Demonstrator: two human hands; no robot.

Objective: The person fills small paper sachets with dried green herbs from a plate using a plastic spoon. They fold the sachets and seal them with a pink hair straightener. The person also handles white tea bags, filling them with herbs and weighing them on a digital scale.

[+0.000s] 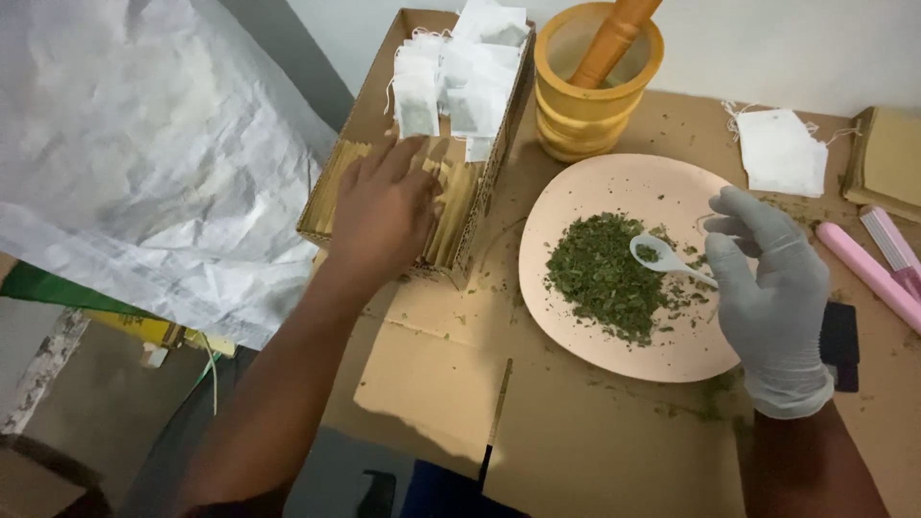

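Observation:
My bare left hand point(384, 206) reaches into an open cardboard box point(379, 82), fingers spread over a row of tan paper envelopes point(456, 206). Filled white tea bags point(456, 72) with strings are piled at the box's far end. My right hand point(772, 288), in a grey glove, holds a small white plastic spoon point(662, 255) with a bit of green herb in it. The spoon hovers over a round pink plate point(614, 182) carrying a heap of crushed dried green leaves point(604, 273).
A yellow wooden mortar point(590, 91) with a pestle point(614, 38) stands behind the plate. A white tea bag point(782, 149), tan envelopes point(892, 158) and a pink sealer tool point(878, 259) lie right. A white woven sack point(144, 153) fills the left. Flattened cardboard point(595, 441) covers the surface.

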